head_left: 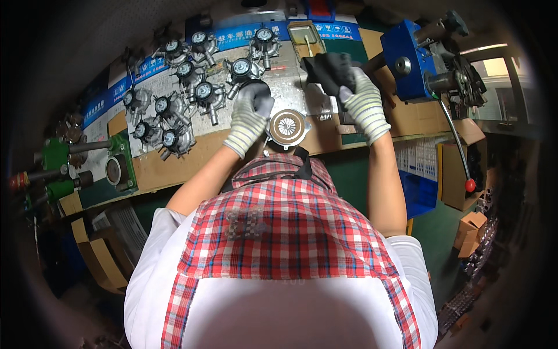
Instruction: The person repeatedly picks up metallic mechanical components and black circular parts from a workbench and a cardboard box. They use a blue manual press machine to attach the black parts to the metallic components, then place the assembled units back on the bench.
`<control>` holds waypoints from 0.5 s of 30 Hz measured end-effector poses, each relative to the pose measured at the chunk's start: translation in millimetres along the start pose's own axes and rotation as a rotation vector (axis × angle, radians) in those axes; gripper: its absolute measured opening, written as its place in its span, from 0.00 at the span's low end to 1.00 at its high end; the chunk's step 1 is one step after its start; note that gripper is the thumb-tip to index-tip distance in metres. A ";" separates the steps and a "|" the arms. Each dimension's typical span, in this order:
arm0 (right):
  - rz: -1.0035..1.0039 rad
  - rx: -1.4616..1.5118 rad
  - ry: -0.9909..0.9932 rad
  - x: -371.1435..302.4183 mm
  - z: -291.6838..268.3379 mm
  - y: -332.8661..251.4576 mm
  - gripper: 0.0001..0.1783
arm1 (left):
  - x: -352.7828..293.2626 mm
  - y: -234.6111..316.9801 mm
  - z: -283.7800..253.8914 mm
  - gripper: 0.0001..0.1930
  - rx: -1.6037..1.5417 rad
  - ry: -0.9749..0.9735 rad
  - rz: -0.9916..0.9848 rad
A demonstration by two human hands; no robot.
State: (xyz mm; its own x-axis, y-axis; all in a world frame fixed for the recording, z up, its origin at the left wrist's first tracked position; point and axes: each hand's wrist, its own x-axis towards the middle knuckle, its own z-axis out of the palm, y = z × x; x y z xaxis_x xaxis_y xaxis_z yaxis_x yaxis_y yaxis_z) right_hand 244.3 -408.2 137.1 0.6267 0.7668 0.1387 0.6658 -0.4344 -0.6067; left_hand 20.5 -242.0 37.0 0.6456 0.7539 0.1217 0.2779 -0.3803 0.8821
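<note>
My left hand [251, 116], in a striped white glove with grey fingertips, is closed on a dark round part [256, 89] above the bench. My right hand [365, 102], gloved alike, grips a black, crumpled, cloth-like piece [326, 71]; motion blurs it, so its exact kind is unclear. Between the hands, near the bench's front edge, lies a round metal housing [288, 128] with a brown ring and a finned wheel at its centre. Just left of my left hand stand several silver pump-like assemblies [205, 93] with black round tops.
A blue lever press [407, 61] with a red-knobbed handle [469, 185] stands at the right. Green clamping tools [119, 163] occupy the bench's left end. A shallow tray [305, 36] with a brush lies at the back. Cartons [469, 232] and a blue crate [419, 192] sit below right.
</note>
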 end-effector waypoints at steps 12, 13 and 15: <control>0.074 0.140 -0.127 -47.4 90.4 -41.4 0.31 | -7.9 -40.8 -43.2 0.25 -0.264 0.322 -0.395; 0.183 0.020 -0.073 -32.6 104.2 -19.2 0.34 | -23.2 -55.8 -15.3 0.27 -0.193 0.312 -0.447; 0.367 0.061 -0.229 -7.1 137.8 23.0 0.40 | -46.0 -75.2 41.9 0.32 -0.036 0.278 -0.548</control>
State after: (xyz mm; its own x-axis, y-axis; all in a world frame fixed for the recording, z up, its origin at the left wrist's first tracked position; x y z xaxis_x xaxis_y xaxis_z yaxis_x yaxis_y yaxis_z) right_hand 199.3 -358.5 14.2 0.7066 0.6548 -0.2682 0.3861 -0.6744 -0.6293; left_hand -0.3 -270.5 -54.0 0.2041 0.9480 -0.2441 0.4895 0.1171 0.8641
